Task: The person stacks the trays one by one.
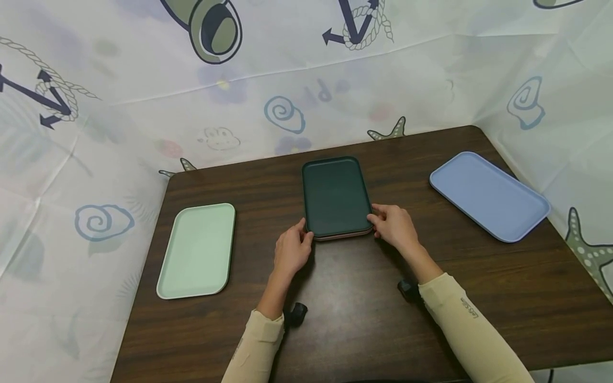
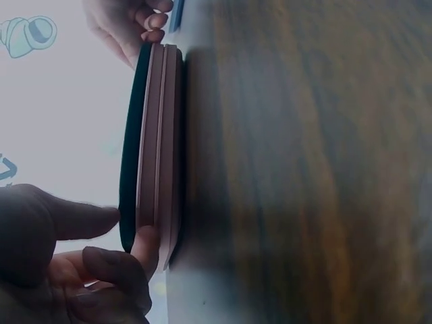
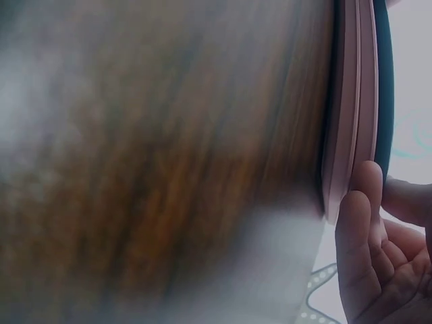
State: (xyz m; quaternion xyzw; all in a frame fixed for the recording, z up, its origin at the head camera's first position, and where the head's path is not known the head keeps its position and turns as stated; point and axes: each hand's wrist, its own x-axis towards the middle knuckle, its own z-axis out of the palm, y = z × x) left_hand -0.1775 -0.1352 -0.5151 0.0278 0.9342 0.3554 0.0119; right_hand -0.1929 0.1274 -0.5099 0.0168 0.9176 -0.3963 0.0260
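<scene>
A dark green tray (image 1: 337,197), pink trays (image 2: 167,148), a mint tray (image 1: 198,250) at left and a periwinkle tray (image 1: 490,197) at right color a brown, wood-grained table (image 1: 354,298) before anchor-printed white cloth (image 1: 330,82).

in the head view, the dark green rectangular tray (image 1: 337,197) hides nearly all of the pink trays (image 2: 150,135) beneath it, and the dark lettering (image 1: 469,307) on the cream right sleeve (image 1: 471,332) is too small to read surely. picture edges cut off the left hand (image 2: 101,270) and right hand (image 3: 388,270) in their own wrist views, where the brown wood-grain table (image 1: 354,298) blurs.
</scene>
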